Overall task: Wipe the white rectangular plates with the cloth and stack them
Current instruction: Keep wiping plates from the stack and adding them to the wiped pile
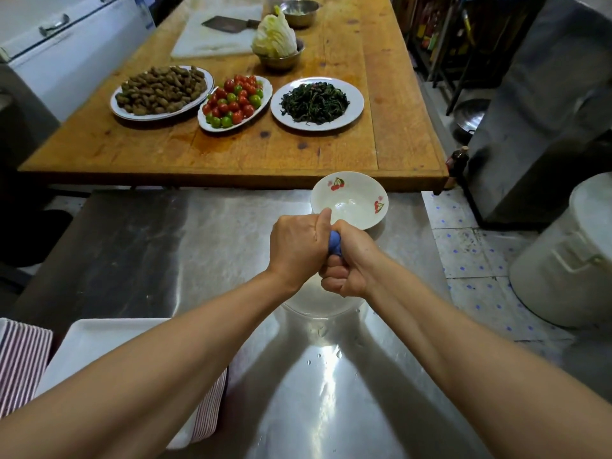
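Both my hands grip a blue cloth (334, 242) that is bunched and twisted between them, above the steel counter (185, 246). My left hand (298, 246) holds its far end, my right hand (347, 266) its near end; only a small part of the cloth shows between the fists. A white rectangular plate (99, 339) lies at the lower left on a stack of striped-edged plates (20, 362), partly hidden by my left forearm. Under my hands sits a round metal basin (314, 306), mostly covered by them.
A white bowl with cherry prints (354, 202) stands just beyond my hands. The wooden table (132, 154) behind carries plates of peanuts (162, 91), cherry tomatoes (235, 101) and greens (316, 102), a cleaver on a board and cabbage. A large white bucket (569, 260) stands right.
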`<state>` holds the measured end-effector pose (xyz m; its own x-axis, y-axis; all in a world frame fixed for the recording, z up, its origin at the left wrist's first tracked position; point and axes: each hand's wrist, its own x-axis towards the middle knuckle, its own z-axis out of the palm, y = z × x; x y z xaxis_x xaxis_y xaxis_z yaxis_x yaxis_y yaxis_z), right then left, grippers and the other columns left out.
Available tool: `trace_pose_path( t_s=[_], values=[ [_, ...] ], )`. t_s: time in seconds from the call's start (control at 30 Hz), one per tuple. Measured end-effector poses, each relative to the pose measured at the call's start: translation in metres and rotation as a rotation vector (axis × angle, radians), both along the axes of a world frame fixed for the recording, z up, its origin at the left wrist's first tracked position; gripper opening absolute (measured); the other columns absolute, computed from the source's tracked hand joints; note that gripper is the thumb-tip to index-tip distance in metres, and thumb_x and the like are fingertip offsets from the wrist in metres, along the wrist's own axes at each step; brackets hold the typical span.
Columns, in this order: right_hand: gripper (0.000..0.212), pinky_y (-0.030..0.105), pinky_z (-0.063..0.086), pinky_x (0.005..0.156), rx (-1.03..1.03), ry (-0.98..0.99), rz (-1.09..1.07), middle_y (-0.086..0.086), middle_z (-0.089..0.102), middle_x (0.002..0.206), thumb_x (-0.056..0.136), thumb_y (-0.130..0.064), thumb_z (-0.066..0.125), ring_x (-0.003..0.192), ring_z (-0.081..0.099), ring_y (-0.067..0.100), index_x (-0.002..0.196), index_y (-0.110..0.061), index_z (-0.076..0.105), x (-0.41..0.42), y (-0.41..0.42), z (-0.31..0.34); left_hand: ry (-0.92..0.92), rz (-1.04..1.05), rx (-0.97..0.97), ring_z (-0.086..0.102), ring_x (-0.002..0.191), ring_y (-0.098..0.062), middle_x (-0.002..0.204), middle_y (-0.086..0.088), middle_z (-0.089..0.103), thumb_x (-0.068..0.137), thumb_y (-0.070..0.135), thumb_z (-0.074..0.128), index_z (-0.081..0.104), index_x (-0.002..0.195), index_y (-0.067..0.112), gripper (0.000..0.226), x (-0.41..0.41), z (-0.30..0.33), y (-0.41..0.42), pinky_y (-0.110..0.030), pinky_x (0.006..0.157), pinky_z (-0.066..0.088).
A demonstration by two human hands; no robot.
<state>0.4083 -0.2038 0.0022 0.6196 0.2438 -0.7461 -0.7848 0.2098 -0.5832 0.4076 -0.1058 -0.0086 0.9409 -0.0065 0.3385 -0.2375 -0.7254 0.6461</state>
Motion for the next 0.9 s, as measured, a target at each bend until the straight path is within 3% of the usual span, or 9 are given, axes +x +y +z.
trace_pose_path(
  t_s=[0.27, 0.4, 0.5, 0.6, 0.67, 0.77, 0.83, 0.9],
  values=[
    [0.038, 0.011, 0.023, 0.034, 0.028, 0.046, -0.058, -0.001, 0.029, 0.040, 0.091, -0.031, 0.039, 0.030, 0.023, 0.007, 0.057, -0.013, 0.041, -0.004, 0.002, -0.009, -0.067, -0.031, 0.087, 0.049, 0.050, -0.016, 0.057, -0.011, 0.060, 0.097, 0.028, 0.031, 0.066, 0.066, 0.002, 0.053, 0.000, -0.013, 0.001, -0.025, 0.052, 0.036],
    [0.041, 0.014, 0.025, 0.034, -0.082, 0.004, -0.043, -0.001, 0.031, 0.042, 0.095, -0.031, 0.037, 0.034, 0.025, 0.007, 0.060, -0.014, 0.048, -0.006, 0.002, -0.008, 0.145, -0.001, 0.106, 0.050, 0.059, -0.016, 0.061, -0.002, 0.055, 0.102, 0.031, 0.033, 0.061, 0.066, 0.012, 0.050, 0.003, -0.016, 0.000, -0.026, 0.059, 0.036],
    [0.023, 0.022, 0.036, 0.045, -0.171, -0.113, 0.005, 0.002, 0.039, 0.055, 0.091, -0.020, 0.042, 0.049, 0.037, 0.010, 0.074, -0.016, 0.057, -0.012, 0.000, -0.001, 0.410, 0.017, 0.110, 0.047, 0.060, -0.019, 0.065, -0.005, 0.052, 0.101, 0.037, 0.031, 0.050, 0.064, 0.014, 0.047, 0.008, -0.008, 0.005, -0.029, 0.057, 0.033],
    [0.013, 0.028, 0.052, 0.057, -0.169, -0.216, -0.012, 0.007, 0.057, 0.079, 0.093, -0.017, 0.045, 0.070, 0.059, 0.018, 0.101, -0.016, 0.056, -0.016, -0.007, 0.013, 0.584, 0.086, -0.177, 0.045, 0.048, -0.020, 0.053, -0.007, 0.049, 0.097, 0.043, 0.036, 0.053, 0.061, 0.015, 0.049, 0.008, 0.002, 0.021, -0.027, 0.048, 0.030],
    [0.012, 0.032, 0.056, 0.064, -0.112, -0.256, -0.049, 0.009, 0.061, 0.095, 0.095, -0.017, 0.044, 0.080, 0.065, 0.023, 0.101, -0.018, 0.053, -0.017, -0.010, 0.021, 0.615, 0.109, -0.253, 0.046, 0.045, -0.023, 0.050, -0.009, 0.048, 0.097, 0.042, 0.036, 0.053, 0.062, 0.015, 0.047, 0.004, 0.011, 0.030, -0.026, 0.045, 0.028],
    [0.029, 0.041, 0.053, 0.082, -0.418, -0.312, 0.170, 0.018, 0.056, 0.118, 0.097, -0.008, 0.038, 0.103, 0.060, 0.033, 0.121, -0.015, 0.052, -0.022, -0.011, 0.019, 0.644, 0.122, -0.215, 0.045, 0.047, -0.025, 0.052, -0.009, 0.046, 0.098, 0.039, 0.035, 0.054, 0.069, 0.008, 0.046, -0.004, 0.020, 0.035, -0.027, 0.045, 0.027],
    [0.038, 0.040, 0.054, 0.080, -0.521, -0.348, 0.193, 0.016, 0.050, 0.123, 0.096, -0.002, 0.036, 0.105, 0.057, 0.031, 0.130, -0.016, 0.047, -0.025, -0.012, 0.019, 0.641, 0.125, -0.211, 0.046, 0.050, -0.026, 0.054, -0.009, 0.045, 0.098, 0.038, 0.036, 0.052, 0.072, 0.007, 0.044, -0.010, 0.025, 0.036, -0.027, 0.045, 0.027],
    [0.022, 0.035, 0.053, 0.070, -0.362, -0.305, 0.130, 0.009, 0.051, 0.116, 0.097, -0.013, 0.042, 0.096, 0.060, 0.025, 0.115, -0.023, 0.050, -0.028, -0.012, 0.022, 0.637, 0.118, -0.204, 0.047, 0.052, -0.021, 0.059, -0.006, 0.047, 0.098, 0.037, 0.038, 0.048, 0.074, 0.011, 0.037, -0.018, 0.030, 0.033, -0.026, 0.044, 0.028]
  ],
)
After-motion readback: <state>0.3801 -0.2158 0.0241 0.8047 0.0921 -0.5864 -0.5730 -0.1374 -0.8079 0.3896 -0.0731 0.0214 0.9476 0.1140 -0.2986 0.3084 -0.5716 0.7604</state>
